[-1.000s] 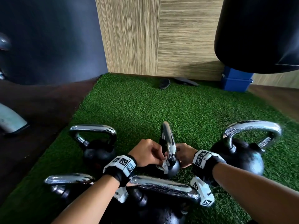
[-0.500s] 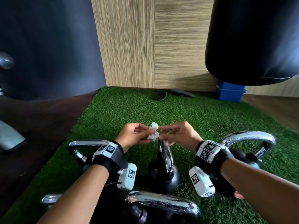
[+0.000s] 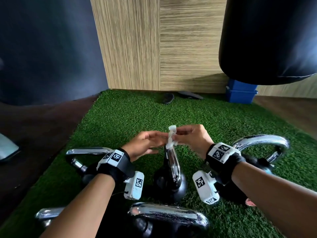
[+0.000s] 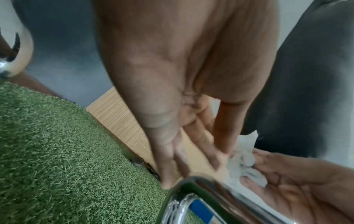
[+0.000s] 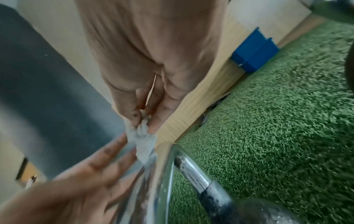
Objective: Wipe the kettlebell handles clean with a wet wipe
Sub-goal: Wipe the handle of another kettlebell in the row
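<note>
**Wet wipe [image 3: 172, 140]: bunched up over the middle kettlebell handle [image 3: 172, 164]**

Head view. Hung crumpled at centre frame, nipped along its right edge by the right hand [image 3: 190, 140]. Was met from the left by the straight, loose fingers of the left hand [image 3: 144, 146], which gripped nothing. Hovered at the top of the chrome bar; touching or just clear, could not tell. Stood over green turf [image 3: 120, 121], with a second kettlebell [image 3: 260, 143] at the right.

Left wrist view. Showed lower right as a soft white wad [image 4: 245, 157] against the right fingers, left fingertips flat beside it.

Right wrist view. Dangled at centre [image 5: 143, 144], pinched between thumb and fingers, above the bend of the handle [image 5: 168, 174].

Judged limp, light and damp, apt to twist into a rope; best spread flat and wrapped round the bar under the palm. Judged the handle rigid and slick once wet, on a heavy base unlikely to shift.
</note>
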A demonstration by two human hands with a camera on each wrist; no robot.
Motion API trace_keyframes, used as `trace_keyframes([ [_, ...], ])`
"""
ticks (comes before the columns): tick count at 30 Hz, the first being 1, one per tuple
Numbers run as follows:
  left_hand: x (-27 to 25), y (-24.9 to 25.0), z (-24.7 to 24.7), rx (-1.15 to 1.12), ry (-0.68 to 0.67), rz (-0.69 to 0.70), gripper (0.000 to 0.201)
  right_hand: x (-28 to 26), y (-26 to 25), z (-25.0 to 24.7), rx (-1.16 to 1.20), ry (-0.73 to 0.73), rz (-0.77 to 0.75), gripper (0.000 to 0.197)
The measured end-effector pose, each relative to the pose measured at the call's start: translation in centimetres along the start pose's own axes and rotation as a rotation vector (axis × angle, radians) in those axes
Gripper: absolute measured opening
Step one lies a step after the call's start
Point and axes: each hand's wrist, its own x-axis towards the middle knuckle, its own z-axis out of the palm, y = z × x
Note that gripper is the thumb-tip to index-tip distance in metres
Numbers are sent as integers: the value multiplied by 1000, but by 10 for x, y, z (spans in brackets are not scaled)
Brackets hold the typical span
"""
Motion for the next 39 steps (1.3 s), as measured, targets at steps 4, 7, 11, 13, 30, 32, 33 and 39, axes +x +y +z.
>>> trace_keyframes([
  [4, 3, -14, 10, 692, -68, -130, 103, 4, 4, -19, 22, 163, 126, 22],
  [7, 2, -42, 30, 933, -288, -213, 145, 4, 17, -25, 26, 233, 205, 19],
  [11, 4, -79, 50, 938, -325, -117, 167, 6, 37, -28, 21, 255, 304, 12],
  [13, 8, -88, 55, 974, -336, -55, 165, 6, 45, -28, -27, 219, 322, 16],
  [30, 11, -107, 40, 700, -312, -23, 83, 5, 95, -1, -107, 188, 350, 19],
  [32, 10, -108, 41, 675, -305, 1, 104, -1, 96, 1, -221, 113, 318, 9],
  [33, 10, -108, 42, 677, -299, 14, 106, -4, 95, 2, -256, 74, 314, 12],
  [39, 12, -115, 42, 660, -257, -5, 101, 2, 83, -2, -439, 70, 356, 21],
])
